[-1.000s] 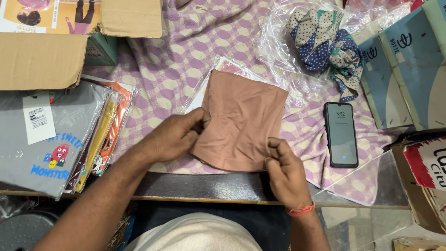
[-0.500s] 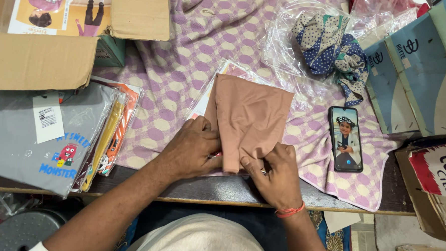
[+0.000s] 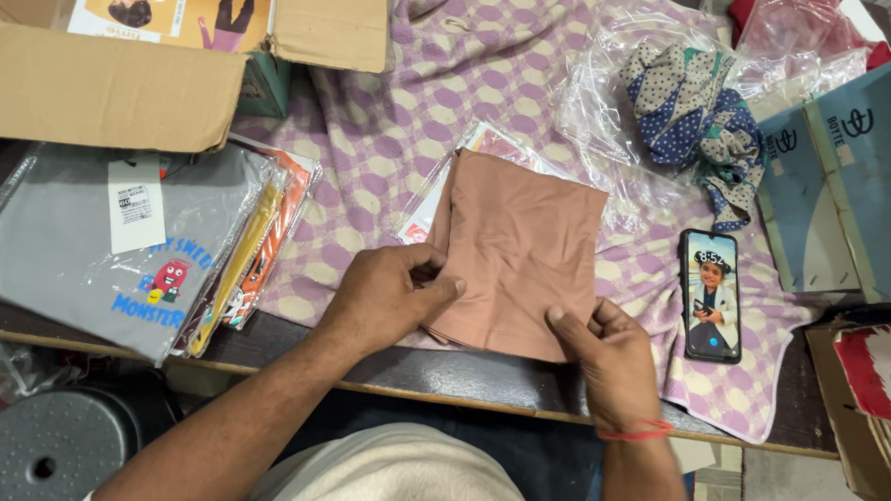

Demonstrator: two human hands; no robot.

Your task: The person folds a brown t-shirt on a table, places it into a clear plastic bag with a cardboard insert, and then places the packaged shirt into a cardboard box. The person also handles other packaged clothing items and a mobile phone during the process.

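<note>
Hands at work on a folded piece of tan-brown cloth (image 3: pixel 520 247): we see it lying on a purple-and-cream checked sheet (image 3: pixel 429 91) that covers the table, its near edge reaching the bare wooden table edge (image 3: pixel 270 363). The fabric is plain, smooth and matte, folded to a rough rectangle with a soft ridge along its left side. It rests partly on a flat clear-wrapped packet (image 3: pixel 481 144) whose corner shows above it.

The left hand (image 3: pixel 388 298) lies palm down, fingers curled onto the cloth's left edge and pinching the fold there. The right hand (image 3: pixel 610 358) (a red thread circles its wrist) grips the lower right corner between thumb and fingers.

Compared with half a second ago, we find the left hand shifted from on top of the cloth to its left border, and the right hand drawn back to the corner, so more of the fabric shows. The phone (image 3: pixel 710 294) just right of the cloth keeps its lit screen.

A stack of bagged garments (image 3: pixel 75 257), grey on top, sits well to the left, below an open cardboard box (image 3: pixel 108 90). A spotted blue cloth (image 3: pixel 695 109) lies in crumpled clear plastic at the upper right.

We cannot tell how many layers the cloth has, and the boxes at the right edge are cut off.
</note>
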